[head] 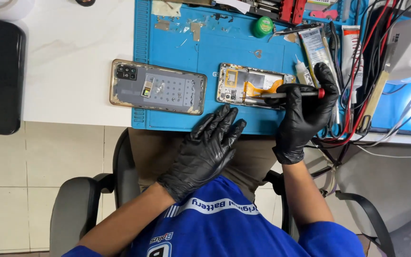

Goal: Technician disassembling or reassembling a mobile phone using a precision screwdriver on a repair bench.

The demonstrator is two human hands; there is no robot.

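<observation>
Head view: my right hand (305, 112) grips a screwdriver (286, 94), tip on the opened phone (250, 85) lying flat on the blue mat (205, 52); my left hand (208, 147) hovers nearby, fingers spread, holding nothing.

Phone repair workshop: blue work mat (177, 47), opened phone (250, 88), tangled cables (357, 71).

A white table (72, 57) carries a blue mat (205, 52) at 12 o'clock, a back cover (158, 87) overlapping its edge at 10 o'clock.
</observation>
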